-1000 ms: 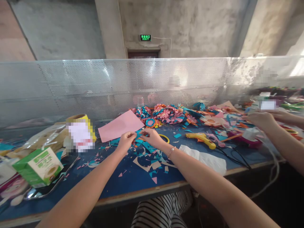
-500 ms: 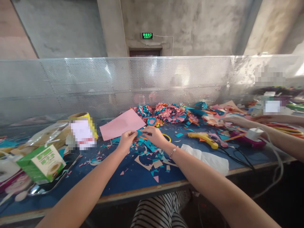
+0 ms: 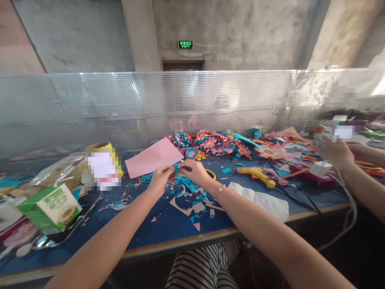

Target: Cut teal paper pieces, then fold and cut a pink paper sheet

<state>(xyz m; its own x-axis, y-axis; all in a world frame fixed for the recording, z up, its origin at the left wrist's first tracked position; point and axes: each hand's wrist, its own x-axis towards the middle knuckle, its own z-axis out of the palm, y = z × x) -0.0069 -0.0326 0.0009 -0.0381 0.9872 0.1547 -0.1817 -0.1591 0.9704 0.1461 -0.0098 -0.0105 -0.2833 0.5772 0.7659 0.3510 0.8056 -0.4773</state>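
Between my hands, over the middle of the table, is a small blue paper piece (image 3: 176,168), mostly covered by fingers. My left hand (image 3: 162,178) pinches its left side with thumb and fingertips. From the right, my right hand (image 3: 193,171) has its fingers pressed together on the same piece. A flat pink sheet (image 3: 154,157) lies just behind my left hand. Blue, pink and cream scraps (image 3: 198,207) are scattered below and around both hands. Part of a yellow ring-shaped handle (image 3: 212,173) shows beside my right wrist.
Paper flowers (image 3: 210,143) are heaped along the perforated screen (image 3: 192,94). To the right lie a yellow glue gun (image 3: 258,176), white tissue (image 3: 261,200) and cables. A co-worker's hand (image 3: 333,152) is at far right. On the left stand a green carton (image 3: 51,208) and a tape roll (image 3: 116,158).
The co-worker's hand has moved right, away from the paper pile, where a long blue strip now shows. My hands have barely moved and still pinch the blue piece.
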